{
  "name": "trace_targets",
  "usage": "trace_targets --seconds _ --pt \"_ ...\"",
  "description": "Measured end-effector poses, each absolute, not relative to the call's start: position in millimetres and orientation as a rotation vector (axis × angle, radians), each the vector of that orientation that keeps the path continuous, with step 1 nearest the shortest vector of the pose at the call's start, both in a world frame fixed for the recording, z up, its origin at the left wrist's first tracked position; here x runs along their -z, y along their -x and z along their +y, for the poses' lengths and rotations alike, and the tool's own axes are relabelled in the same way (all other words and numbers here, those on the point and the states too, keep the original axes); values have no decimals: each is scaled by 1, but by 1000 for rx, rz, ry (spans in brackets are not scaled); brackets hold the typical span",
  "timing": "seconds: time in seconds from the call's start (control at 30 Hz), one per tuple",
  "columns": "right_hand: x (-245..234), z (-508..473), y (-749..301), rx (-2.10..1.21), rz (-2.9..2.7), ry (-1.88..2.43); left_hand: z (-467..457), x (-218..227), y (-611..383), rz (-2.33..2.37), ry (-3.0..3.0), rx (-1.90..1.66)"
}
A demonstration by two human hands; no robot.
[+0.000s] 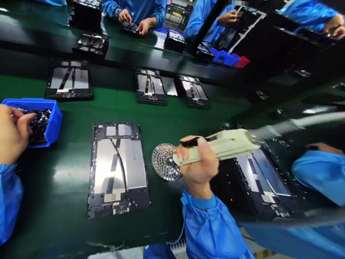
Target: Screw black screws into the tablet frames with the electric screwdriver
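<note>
My left hand reaches over the wall of a blue plastic bin, its fingertips among loose black small parts. Whether those fingers grip anything, I cannot tell. My right hand is wrapped around a cream-coloured electric screwdriver, whose tip is hidden at a round perforated metal screw dish. Between my hands lies a tablet frame with silver panels and a thin black cable, untouched by either hand.
A grey hose runs from the screwdriver toward the upper right. A co-worker's blue sleeve lies beside another tablet frame. Several frames rest on the green conveyor belt, with co-workers beyond.
</note>
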State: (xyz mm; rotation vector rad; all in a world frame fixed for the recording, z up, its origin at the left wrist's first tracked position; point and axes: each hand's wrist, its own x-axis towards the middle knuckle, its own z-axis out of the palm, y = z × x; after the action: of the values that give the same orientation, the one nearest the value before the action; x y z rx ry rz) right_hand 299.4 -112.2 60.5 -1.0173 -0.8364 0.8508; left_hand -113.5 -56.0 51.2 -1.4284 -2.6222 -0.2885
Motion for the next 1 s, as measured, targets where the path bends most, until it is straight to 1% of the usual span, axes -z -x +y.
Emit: trace_targets --seconds 0.13,0.23,0.33,0.5,0.7,0.77,0.9,1.0 --pt "-88 -139 -284 -895 -919 930 -58 -65 87 -2634 1559 300" --pt "-102 -165 -258 -1110 -1051 856 -57 -62 87 -2602 1658 398" --pt "-104 -186 -233 -1316 -1163 839 -61 -62 90 -2489 1744 478" --pt "-94 -192 -215 -1386 -1206 824 -71 -72 87 -2342 1890 698" --pt "-91 -187 -211 -1407 -1269 778 -80 -84 61 -2333 2112 1170" --pt "-91 -188 -210 -1395 -1314 757 -83 -85 44 -2331 2187 1399" --pt "-88 -190 -209 -1346 -1349 750 -93 -79 -5 -2200 2467 1967" --pt "-85 -191 -209 -1342 -1348 785 -104 -65 -46 -2100 2834 2234"
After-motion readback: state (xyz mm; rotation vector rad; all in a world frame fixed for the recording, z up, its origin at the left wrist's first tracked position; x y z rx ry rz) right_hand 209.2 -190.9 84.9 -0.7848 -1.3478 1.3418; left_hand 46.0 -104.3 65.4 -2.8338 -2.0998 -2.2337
